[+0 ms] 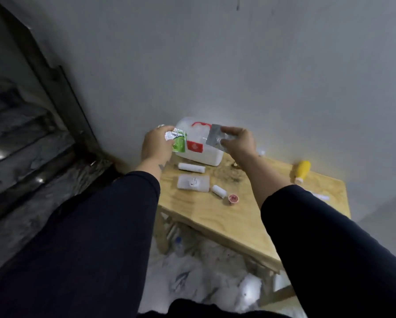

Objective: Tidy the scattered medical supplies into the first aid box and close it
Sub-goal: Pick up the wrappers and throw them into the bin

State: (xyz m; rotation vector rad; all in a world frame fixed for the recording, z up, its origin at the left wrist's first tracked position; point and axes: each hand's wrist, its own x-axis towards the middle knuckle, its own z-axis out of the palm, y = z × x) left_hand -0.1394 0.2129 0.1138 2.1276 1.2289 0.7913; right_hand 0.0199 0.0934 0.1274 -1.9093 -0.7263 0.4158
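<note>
- Left hand point(155, 146), centre frame: grip clenched on a green foil packet point(177, 140).
- Right hand point(239, 141): grip pinching a grey sachet point(215, 137) by its edge, above the first aid box point(204, 157).
- Both probably light, thin, crinkly, slippery; best pinched at an edge.
- Box on the wooden surface point(215, 221), against the wall.
- Below the box: two bandage rolls point(190, 168), flat pouch point(193, 183); soft, easily gripped round the middle.

— What do I have around the work area?
— I see a pale wooden tabletop point(227, 216) against a plain grey wall point(215, 65); dark stairs point(20, 138) climb on the left; under the tabletop lies crumpled white plastic point(192, 271), blurred.
— Anything else?
— Nothing I can make out.
</note>
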